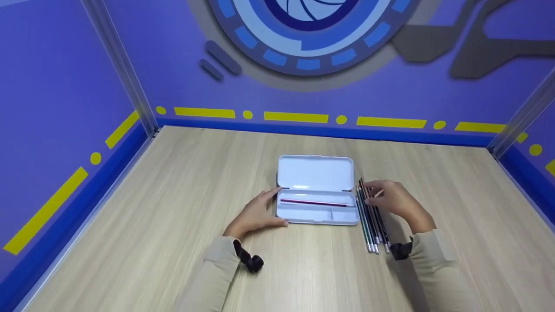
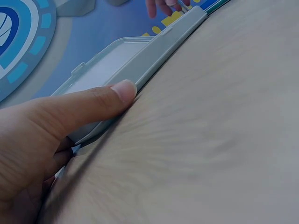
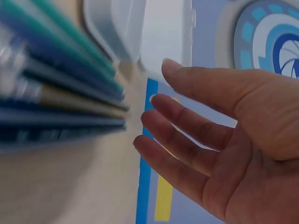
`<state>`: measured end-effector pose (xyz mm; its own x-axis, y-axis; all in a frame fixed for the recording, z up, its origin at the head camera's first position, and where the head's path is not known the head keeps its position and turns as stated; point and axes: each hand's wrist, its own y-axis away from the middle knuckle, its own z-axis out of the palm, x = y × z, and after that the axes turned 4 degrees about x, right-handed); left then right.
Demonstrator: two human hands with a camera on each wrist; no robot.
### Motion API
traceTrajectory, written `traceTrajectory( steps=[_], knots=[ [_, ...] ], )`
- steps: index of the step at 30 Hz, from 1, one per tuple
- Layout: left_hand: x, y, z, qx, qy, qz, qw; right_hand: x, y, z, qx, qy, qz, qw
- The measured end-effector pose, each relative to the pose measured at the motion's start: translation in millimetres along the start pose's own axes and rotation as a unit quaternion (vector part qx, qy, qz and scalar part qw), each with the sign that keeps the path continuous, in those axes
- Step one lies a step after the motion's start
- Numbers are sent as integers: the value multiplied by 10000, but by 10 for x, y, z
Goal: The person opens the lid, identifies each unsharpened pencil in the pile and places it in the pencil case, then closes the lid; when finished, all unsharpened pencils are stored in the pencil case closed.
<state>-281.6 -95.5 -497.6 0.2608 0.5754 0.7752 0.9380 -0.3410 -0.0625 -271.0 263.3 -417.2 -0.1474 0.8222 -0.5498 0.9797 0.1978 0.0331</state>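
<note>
Grips the opened white pencil case (image 1: 303,213) by its left end with the left hand (image 1: 257,212), thumb in front, on the worktop (image 1: 173,186). Has the right hand (image 1: 395,201) loosely open, gripping nothing visible, over the pencils (image 1: 371,221) just right of the case. Shows one red pencil (image 1: 310,202) in the far compartment.

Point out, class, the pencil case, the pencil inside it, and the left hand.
Pencil case (image 1: 303,214): head view, front compartment's floor.
Pencil inside (image 1: 316,203): head view, mid-shaft.
Left hand (image 1: 256,212): head view, back of hand.
</note>
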Motion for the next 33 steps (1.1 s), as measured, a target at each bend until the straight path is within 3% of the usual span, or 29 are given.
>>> traceTrajectory(
  steps=[7,18,33],
  knots=[
    [18,-9,15,-56,-8,-211,9998,217,125,-38,-303,-184,370,9987],
    [32,4,8,-31,55,-105,9999,376,189,-47,-751,-322,619,9947],
    [17,-5,14,-12,74,-112,9999,404,190,-3,-495,-402,817,9946]
  ],
)
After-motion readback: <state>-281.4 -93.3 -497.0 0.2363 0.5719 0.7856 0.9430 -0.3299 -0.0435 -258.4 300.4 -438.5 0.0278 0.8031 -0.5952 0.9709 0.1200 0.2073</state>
